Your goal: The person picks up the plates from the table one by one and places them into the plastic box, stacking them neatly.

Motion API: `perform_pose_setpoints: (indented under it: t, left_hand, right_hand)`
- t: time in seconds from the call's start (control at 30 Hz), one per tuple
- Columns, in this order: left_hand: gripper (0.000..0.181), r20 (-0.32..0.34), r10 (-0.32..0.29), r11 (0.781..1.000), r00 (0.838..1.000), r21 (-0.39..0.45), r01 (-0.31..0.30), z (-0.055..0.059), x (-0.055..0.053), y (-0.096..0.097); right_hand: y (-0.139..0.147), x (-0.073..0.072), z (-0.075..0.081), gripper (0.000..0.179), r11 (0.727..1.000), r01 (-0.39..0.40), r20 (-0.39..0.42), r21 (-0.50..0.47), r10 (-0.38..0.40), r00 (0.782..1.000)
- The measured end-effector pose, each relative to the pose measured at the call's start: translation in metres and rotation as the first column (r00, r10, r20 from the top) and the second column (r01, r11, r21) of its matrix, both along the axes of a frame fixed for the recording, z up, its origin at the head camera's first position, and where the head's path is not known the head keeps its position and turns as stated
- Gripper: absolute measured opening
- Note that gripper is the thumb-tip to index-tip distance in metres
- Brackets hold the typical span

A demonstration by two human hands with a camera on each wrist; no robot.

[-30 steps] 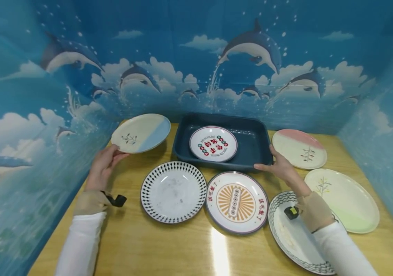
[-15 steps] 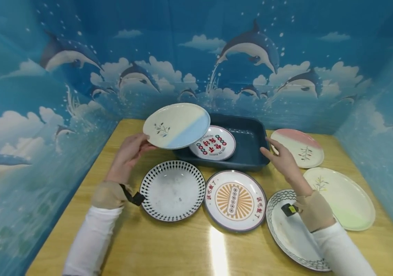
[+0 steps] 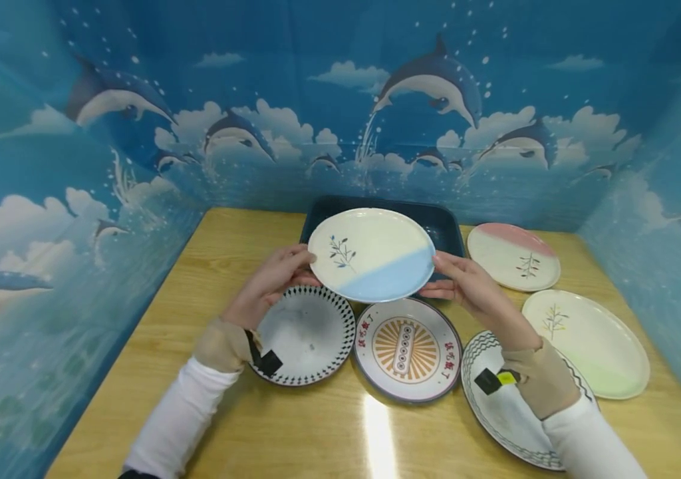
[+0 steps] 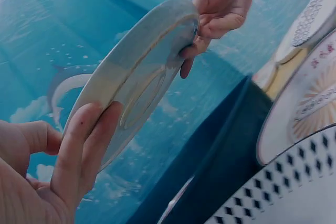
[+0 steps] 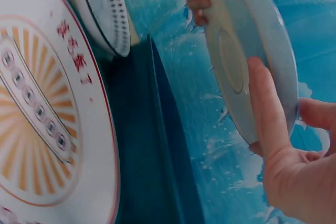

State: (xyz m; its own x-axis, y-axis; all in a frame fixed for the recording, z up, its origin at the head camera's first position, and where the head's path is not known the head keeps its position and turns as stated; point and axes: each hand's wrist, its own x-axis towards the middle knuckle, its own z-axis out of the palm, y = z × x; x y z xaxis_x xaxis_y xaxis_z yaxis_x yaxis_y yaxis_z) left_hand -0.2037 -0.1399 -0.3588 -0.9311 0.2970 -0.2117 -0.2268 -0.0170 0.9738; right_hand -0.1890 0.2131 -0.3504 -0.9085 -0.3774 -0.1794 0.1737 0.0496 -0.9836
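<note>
Between both hands, a cream and light-blue plate (image 3: 370,253) with a leaf sprig is held in the air over the dark blue baking dish (image 3: 451,229). My left hand (image 3: 271,279) pinches its left rim, thumb on top and fingers beneath. At the opposite rim my right hand (image 3: 466,283) does likewise. Both wrist views show fingers spread under the plate's foot ring. The plate hides most of the dish in the head view, and the small white plate with red characters is out of sight behind it.
In front lie a diamond-rimmed plate (image 3: 307,339), an orange sunburst plate (image 3: 409,349) and a wavy-rimmed plate (image 3: 505,406), partly under the right forearm. A pink and cream plate (image 3: 514,256) and a green and cream plate (image 3: 592,346) rest at right. A dolphin-print backdrop (image 3: 340,100) surrounds the table.
My left hand has carried the blue and cream plate rightward until over the baking dish. My right hand has left the dish's edge and taken hold of the plate's right rim.
</note>
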Motion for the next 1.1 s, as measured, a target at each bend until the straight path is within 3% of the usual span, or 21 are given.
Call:
perform_pose_setpoints:
  t: [0.3,0.5,0.63,0.77,0.93,1.03,1.1]
  left_hand:
    - [0.043,0.002,-0.129,0.991,0.992,-0.024,0.129,-0.012,0.004,0.015]
    - [0.046,-0.004,-0.143,0.989,0.990,-0.033,0.142,-0.015,0.001,0.018]
    - [0.048,-0.043,-0.109,0.993,0.993,-0.046,0.107,-0.011,-0.003,0.020]
    - [0.054,-0.088,-0.077,0.995,0.993,-0.072,0.071,0.000,-0.012,0.022]
    - [0.055,-0.175,0.025,0.993,0.984,-0.113,-0.046,0.014,-0.030,0.017]
    - [0.051,-0.238,0.084,0.976,0.968,-0.177,-0.128,0.013,-0.040,0.010]
    - [0.051,-0.240,0.081,0.955,0.967,-0.258,-0.144,0.009,-0.044,0.006]
  right_hand:
    - [0.010,0.017,-0.012,0.064,0.998,0.024,0.078,-0.061,-0.020,0.997]
    - [0.010,0.015,-0.012,0.064,0.996,0.048,0.103,-0.076,-0.040,0.994]
    - [0.007,0.009,-0.006,0.065,0.991,0.100,0.119,-0.093,-0.089,0.989]
    - [0.002,-0.002,0.006,0.061,0.981,0.156,0.102,-0.117,-0.144,0.984]
    - [-0.004,-0.021,0.019,0.060,0.976,0.205,0.041,-0.076,-0.202,0.978]
    - [-0.005,-0.034,0.019,0.060,0.971,0.236,0.018,-0.044,-0.235,0.972]
    - [-0.005,-0.042,0.015,0.059,0.967,0.253,0.032,-0.042,-0.251,0.967]
